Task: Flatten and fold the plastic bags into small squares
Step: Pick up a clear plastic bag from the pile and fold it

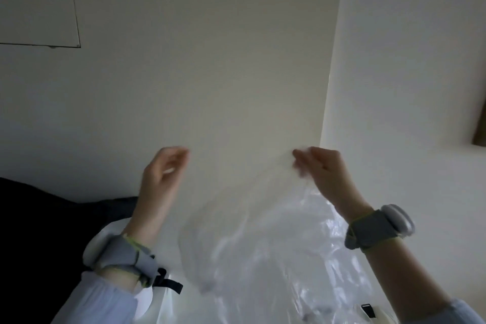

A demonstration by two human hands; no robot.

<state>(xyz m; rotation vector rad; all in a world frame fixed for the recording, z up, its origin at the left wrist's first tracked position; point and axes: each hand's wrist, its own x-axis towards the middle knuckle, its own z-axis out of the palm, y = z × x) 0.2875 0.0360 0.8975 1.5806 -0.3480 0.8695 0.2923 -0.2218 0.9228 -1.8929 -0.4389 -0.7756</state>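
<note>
Up in the middle of the frame we see both hands raised against a pale wall. Our right hand, right of centre, has its fingers curled together and pinches the top edge of a clear plastic bag; the fingertips are blurred, so we cannot tell exactly which of them meet on the film. From that pinch the bag hangs down and spreads toward the lower centre and lower right of the frame, crumpled and glossy, with bright reflections across its lower part. Our left hand, left of centre, is apart from the right one, its fingers loosely bent with the thumb near the fingertips; whether it holds an edge of the bag we cannot tell, since the film is nearly invisible there and the hand is smeared. Each wrist carries a grey band with a rounded white device: the left wristband at lower left, the right wristband at lower right. Pale sleeves show at the bottom corners. A dark shape fills the lower left edge, and a flat wall panel sits at upper left.
</note>
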